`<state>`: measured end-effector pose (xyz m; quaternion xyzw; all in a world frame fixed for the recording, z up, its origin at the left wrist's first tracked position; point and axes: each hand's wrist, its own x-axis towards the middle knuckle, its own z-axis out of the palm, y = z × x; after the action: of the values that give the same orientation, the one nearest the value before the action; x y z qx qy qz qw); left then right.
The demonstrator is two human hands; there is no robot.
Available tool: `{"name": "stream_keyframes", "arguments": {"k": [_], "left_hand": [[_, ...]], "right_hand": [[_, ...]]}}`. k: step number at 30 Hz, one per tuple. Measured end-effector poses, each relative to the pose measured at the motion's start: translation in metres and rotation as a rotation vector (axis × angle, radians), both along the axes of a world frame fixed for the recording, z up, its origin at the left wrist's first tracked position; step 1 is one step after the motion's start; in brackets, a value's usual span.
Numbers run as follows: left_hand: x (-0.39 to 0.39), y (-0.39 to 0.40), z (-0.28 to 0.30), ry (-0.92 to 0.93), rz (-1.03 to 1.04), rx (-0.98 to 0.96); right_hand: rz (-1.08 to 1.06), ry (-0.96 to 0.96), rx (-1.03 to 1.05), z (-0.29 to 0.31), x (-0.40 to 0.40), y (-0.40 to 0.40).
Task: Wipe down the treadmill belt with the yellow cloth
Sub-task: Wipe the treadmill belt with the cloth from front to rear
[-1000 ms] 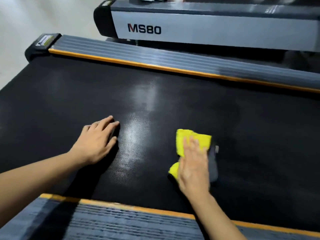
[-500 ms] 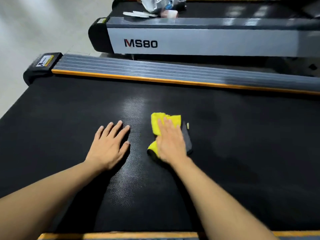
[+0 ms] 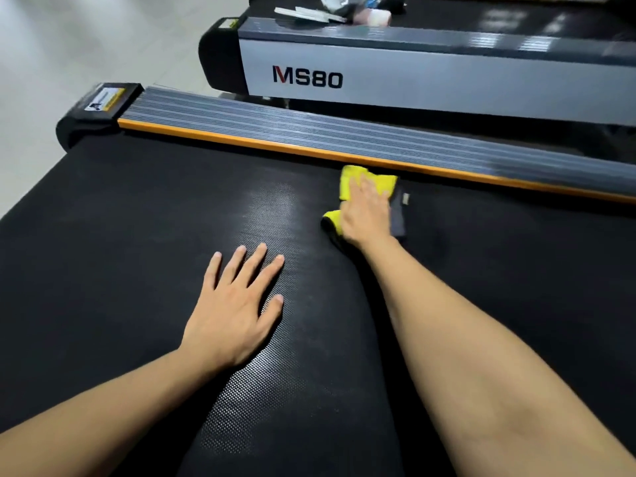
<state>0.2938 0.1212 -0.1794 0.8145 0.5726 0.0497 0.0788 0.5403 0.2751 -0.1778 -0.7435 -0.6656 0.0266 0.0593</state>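
The black textured treadmill belt (image 3: 137,235) fills most of the view. A folded yellow cloth (image 3: 349,180) with a grey underside lies on the belt right beside the far orange-edged side rail. My right hand (image 3: 366,215) presses flat on top of the cloth with straight fingers, arm stretched far forward. My left hand (image 3: 237,304) rests palm down on the belt with fingers spread, nearer to me and left of the cloth.
The ribbed grey side rail (image 3: 309,132) with an orange strip bounds the belt's far side, ending in a black end cap (image 3: 99,105). Behind stands a second treadmill marked MS80 (image 3: 308,77) with small items (image 3: 330,12) on its belt. Pale floor lies at the left.
My right hand has pushed the cloth forward across the belt, from near me to the far rail. My left hand has stayed flat on the belt with fingers more spread.
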Motion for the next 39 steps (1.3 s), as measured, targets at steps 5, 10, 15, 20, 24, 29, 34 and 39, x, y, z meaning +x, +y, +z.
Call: {"name": "stream_keyframes", "arguments": {"k": [5,10,15,20,24,29,34,39], "left_hand": [[-0.002,0.000,0.000,0.022,0.000,0.009],[-0.004,0.002,-0.001,0.027,0.004,-0.006],[-0.001,0.002,-0.003,0.028,0.019,-0.009],[0.001,0.002,-0.001,0.030,0.022,-0.014],[0.001,0.002,-0.001,0.034,0.024,-0.010],[-0.005,0.003,-0.001,0.016,-0.001,-0.024],[-0.004,0.002,-0.001,0.008,0.009,-0.019],[0.001,0.002,-0.002,0.000,0.028,-0.009]], "right_hand": [[0.348,0.084,-0.013,-0.002,-0.076,0.003],[0.089,0.077,0.047,-0.003,0.011,0.015],[-0.230,0.080,0.058,-0.007,0.098,0.001],[-0.185,0.098,0.069,-0.009,0.039,0.013],[0.208,0.064,0.034,-0.009,-0.068,0.010],[0.301,0.120,0.013,-0.003,-0.074,-0.005],[-0.112,0.097,0.051,-0.005,0.044,-0.012],[-0.297,0.089,0.045,-0.005,0.072,-0.023]]}}
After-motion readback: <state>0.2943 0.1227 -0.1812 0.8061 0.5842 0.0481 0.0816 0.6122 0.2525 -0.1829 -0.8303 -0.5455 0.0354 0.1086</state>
